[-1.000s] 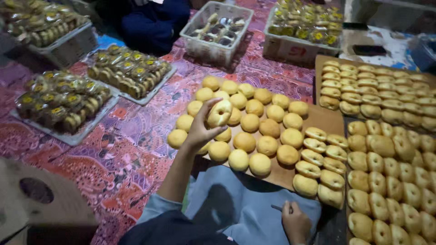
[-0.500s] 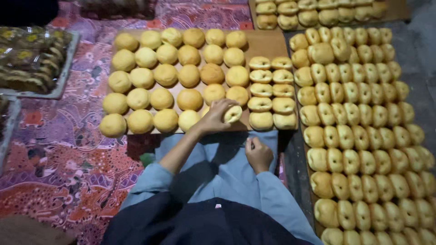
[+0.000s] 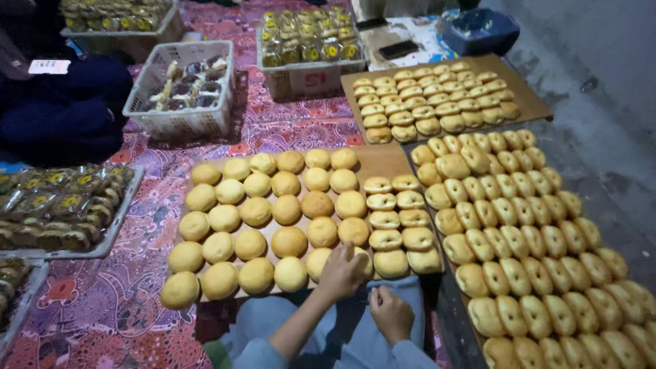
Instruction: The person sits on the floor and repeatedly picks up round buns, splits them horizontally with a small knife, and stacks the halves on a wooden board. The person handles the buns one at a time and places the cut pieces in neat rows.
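Golden-yellow round buns point(image 3: 256, 212) sit on a brown board point(image 3: 383, 161) over a red floral-patterned mat point(image 3: 102, 301), beside a white basket point(image 3: 179, 119).

Round buns point(image 3: 273, 219) packed touching across the middle board point(image 3: 383, 160), split buns point(image 3: 400, 222) just beside them, bare strip only at its far right corner, narrow gap to the crowded right tray point(image 3: 447, 304), patterned floor mat point(image 3: 130, 287) open at left
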